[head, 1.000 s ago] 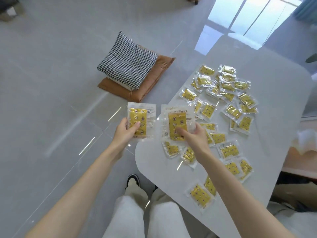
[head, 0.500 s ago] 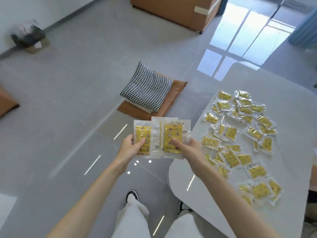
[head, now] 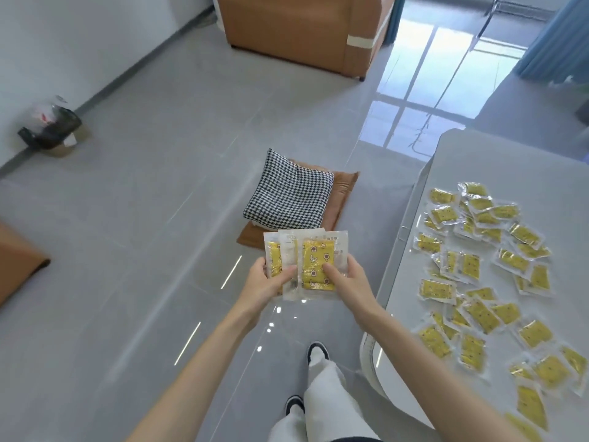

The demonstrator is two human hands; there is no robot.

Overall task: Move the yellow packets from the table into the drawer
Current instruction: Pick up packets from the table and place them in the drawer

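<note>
Out over the floor, left of the worktop [head: 452, 161], your left hand [head: 266, 283] and right hand [head: 347, 283] now pinch one overlapped stack of yellow packets [head: 306, 264], grips closed on it, where half a second ago the two sat merely side by side. Loose packets [head: 487, 282] lie on the worktop. Beyond: checked cushion [head: 291, 193], brown sofa [head: 302, 30].

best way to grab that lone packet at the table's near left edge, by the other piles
Probably by its clear sealed border. The packet lies flat on the table with its left edge free and other packets crowding its right and near sides. Come from above on the left, pinching or sliding that border up.
</note>
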